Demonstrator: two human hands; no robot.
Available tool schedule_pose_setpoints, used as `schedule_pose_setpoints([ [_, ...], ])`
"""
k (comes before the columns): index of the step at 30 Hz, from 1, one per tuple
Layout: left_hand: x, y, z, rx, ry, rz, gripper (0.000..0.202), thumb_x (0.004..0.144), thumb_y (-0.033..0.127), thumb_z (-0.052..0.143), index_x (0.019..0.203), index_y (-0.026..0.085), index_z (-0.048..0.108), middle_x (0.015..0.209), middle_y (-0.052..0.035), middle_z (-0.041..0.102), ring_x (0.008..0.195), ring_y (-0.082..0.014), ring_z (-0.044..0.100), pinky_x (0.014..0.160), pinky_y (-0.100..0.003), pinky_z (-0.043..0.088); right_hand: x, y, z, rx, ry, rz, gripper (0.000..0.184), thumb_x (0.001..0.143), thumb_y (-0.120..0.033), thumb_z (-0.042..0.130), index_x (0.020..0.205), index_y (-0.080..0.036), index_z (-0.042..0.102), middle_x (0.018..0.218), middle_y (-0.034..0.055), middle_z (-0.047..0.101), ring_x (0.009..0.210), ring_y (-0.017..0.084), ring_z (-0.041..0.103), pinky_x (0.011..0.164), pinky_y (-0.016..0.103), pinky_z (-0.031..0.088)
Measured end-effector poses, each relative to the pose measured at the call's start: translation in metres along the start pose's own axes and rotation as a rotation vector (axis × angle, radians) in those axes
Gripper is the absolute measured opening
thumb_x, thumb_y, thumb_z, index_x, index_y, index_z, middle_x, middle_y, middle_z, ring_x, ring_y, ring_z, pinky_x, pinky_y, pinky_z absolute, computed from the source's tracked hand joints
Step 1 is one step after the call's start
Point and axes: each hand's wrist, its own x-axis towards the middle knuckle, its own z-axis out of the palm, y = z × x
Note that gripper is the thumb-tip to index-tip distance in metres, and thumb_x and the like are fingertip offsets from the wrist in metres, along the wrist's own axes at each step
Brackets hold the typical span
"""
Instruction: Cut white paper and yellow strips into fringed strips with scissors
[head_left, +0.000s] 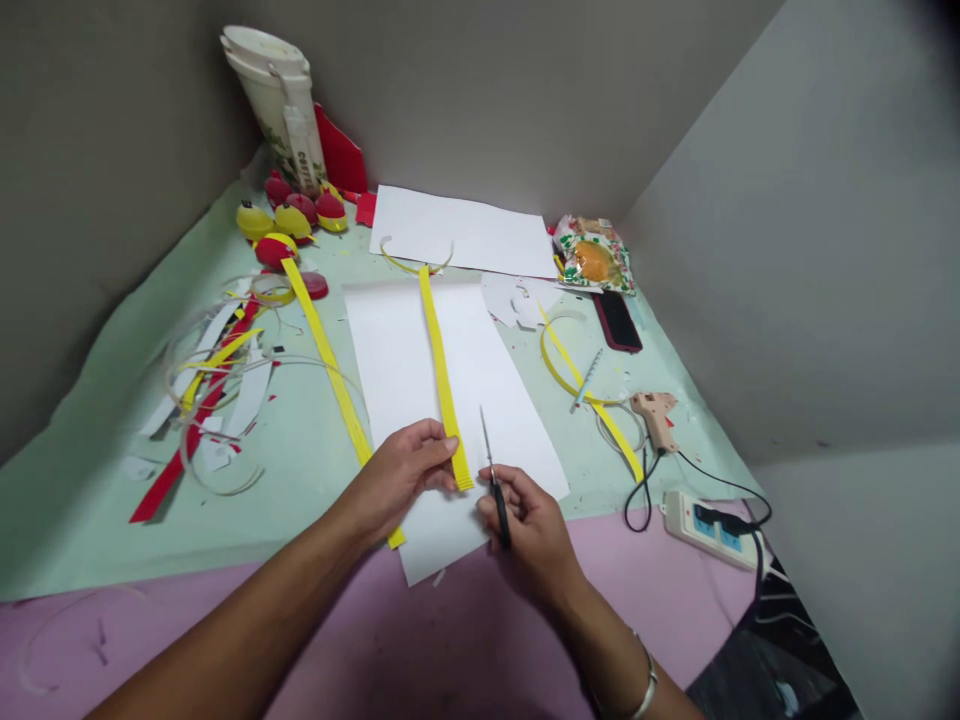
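Note:
My left hand point(420, 455) pinches the near end of a long yellow strip point(439, 375), which looks ribbed or finely cut at that end. The strip stretches away over white paper sheets point(502, 400) toward a thin yellow curved band point(416, 268). In my right hand point(532, 520) is a pair of dark-handled scissors point(496, 495), blades pointing up and away, just right of the strip and apart from it. Whether the blades are parted I cannot tell. A second yellow strip point(326, 360) lies to the left, running partly under my left forearm.
Left are tangled strips and scraps point(217, 390), several red and yellow rounded pieces point(300, 210) and a tall white container point(274, 100). To the right lie a phone point(619, 322), a glue gun point(656, 418), a power strip point(712, 530) and a patterned packet point(596, 258). Walls bound the back and right.

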Motion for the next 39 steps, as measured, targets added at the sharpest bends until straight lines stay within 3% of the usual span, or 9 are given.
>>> schedule_pose_setpoints([
  [4, -0.001, -0.001, 0.001, 0.094, 0.016, 0.024, 0.021, 0.076, 0.032, 0.073, 0.077, 0.017, 0.058, 0.058, 0.0022, 0.061, 0.047, -0.0104, 0.053, 0.052, -0.023, 0.042, 0.004, -0.007, 0.001, 0.112, 0.067, 0.044, 0.04, 0.073, -0.033, 0.073, 0.109, -0.017, 0.063, 0.061, -0.0072, 0.052, 0.047, 0.009, 0.046, 0.047, 0.022, 0.04],
  [11, -0.001, -0.002, 0.003, 0.187, 0.04, 0.055, 0.024, 0.077, 0.038, 0.07, 0.078, 0.019, 0.056, 0.054, 0.0038, 0.059, 0.047, -0.0121, 0.052, 0.054, -0.025, 0.04, 0.009, -0.022, 0.007, 0.012, 0.091, 0.022, 0.049, 0.067, -0.035, 0.078, 0.11, -0.017, 0.063, 0.072, -0.0009, 0.065, 0.06, 0.013, 0.057, 0.058, 0.025, 0.047],
  [19, -0.004, -0.003, 0.007, 0.296, 0.036, 0.07, 0.024, 0.08, 0.038, 0.066, 0.074, 0.02, 0.051, 0.051, 0.0061, 0.056, 0.045, -0.01, 0.047, 0.052, -0.023, 0.034, 0.01, -0.027, 0.013, -0.008, 0.077, 0.004, 0.051, 0.064, -0.034, 0.079, 0.11, -0.016, 0.063, 0.066, -0.0042, 0.059, 0.057, 0.011, 0.053, 0.056, 0.023, 0.044],
  [26, 0.0, -0.003, 0.0, 0.259, 0.019, 0.096, 0.022, 0.084, 0.039, 0.064, 0.083, 0.018, 0.059, 0.05, 0.0072, 0.049, 0.049, -0.0103, 0.043, 0.054, -0.023, 0.034, 0.008, -0.024, 0.01, 0.093, -0.084, 0.112, 0.044, 0.063, -0.026, 0.078, 0.103, -0.016, 0.062, 0.057, -0.0099, 0.051, 0.051, 0.008, 0.045, 0.051, 0.021, 0.038],
  [31, 0.004, -0.005, -0.007, 0.218, 0.073, 0.118, 0.021, 0.081, 0.036, 0.068, 0.083, 0.017, 0.06, 0.057, 0.0045, 0.056, 0.052, -0.0102, 0.046, 0.055, -0.023, 0.037, 0.006, -0.018, 0.006, 0.132, -0.108, 0.175, 0.046, 0.062, -0.027, 0.079, 0.103, -0.017, 0.062, 0.058, -0.0096, 0.053, 0.047, 0.007, 0.046, 0.049, 0.021, 0.039],
  [35, 0.003, -0.004, -0.007, 0.187, 0.077, 0.085, 0.02, 0.081, 0.034, 0.069, 0.08, 0.017, 0.06, 0.057, 0.0038, 0.057, 0.054, -0.0107, 0.05, 0.057, -0.023, 0.039, 0.006, -0.022, 0.001, 0.147, -0.18, 0.19, 0.045, 0.073, -0.038, 0.073, 0.109, -0.015, 0.059, 0.054, -0.0072, 0.058, 0.045, 0.01, 0.052, 0.052, 0.024, 0.043],
  [39, 0.002, -0.002, -0.006, 0.024, 0.048, 0.05, 0.015, 0.081, 0.027, 0.07, 0.083, 0.015, 0.063, 0.069, 0.0019, 0.061, 0.058, -0.0093, 0.053, 0.059, -0.022, 0.044, 0.007, -0.021, -0.002, 0.096, -0.128, 0.132, 0.037, 0.084, -0.036, 0.066, 0.113, -0.015, 0.058, 0.055, -0.0059, 0.059, 0.051, 0.01, 0.055, 0.058, 0.024, 0.045],
])
